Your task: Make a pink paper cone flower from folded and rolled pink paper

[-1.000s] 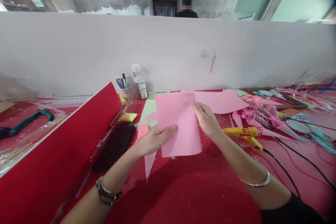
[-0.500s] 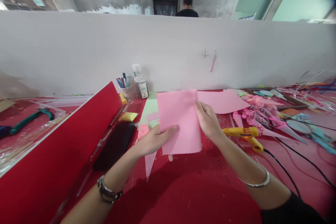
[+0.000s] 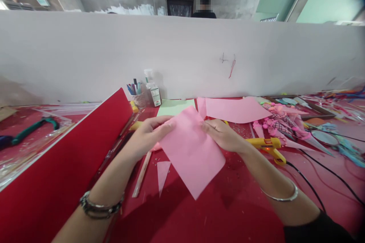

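Note:
A sheet of pink paper (image 3: 194, 152) is held above the red table, turned so that one corner points down toward me. My left hand (image 3: 152, 133) grips its upper left edge, thumb on top. On the upper right edge, my right hand (image 3: 221, 133) pinches the same sheet, with the fingertips partly behind it. Below the left hand lie a small pink paper triangle (image 3: 163, 174) and a thin flat strip (image 3: 142, 174). A larger pink sheet (image 3: 238, 109) and a pale green sheet (image 3: 176, 105) rest farther back.
A yellow glue gun (image 3: 266, 144) with a black cord lies to the right, its small light glowing. Pink cone-shaped pieces (image 3: 285, 121) are heaped behind it. A red board (image 3: 85, 140) leans at left. A pen cup (image 3: 138, 97) and a bottle (image 3: 154, 93) stand by the white partition (image 3: 182, 53).
The pink sheet has turned from upright to diagonal, its lower corner now nearer me. My left hand has moved up and left to the sheet's edge; the right hand has shifted slightly down.

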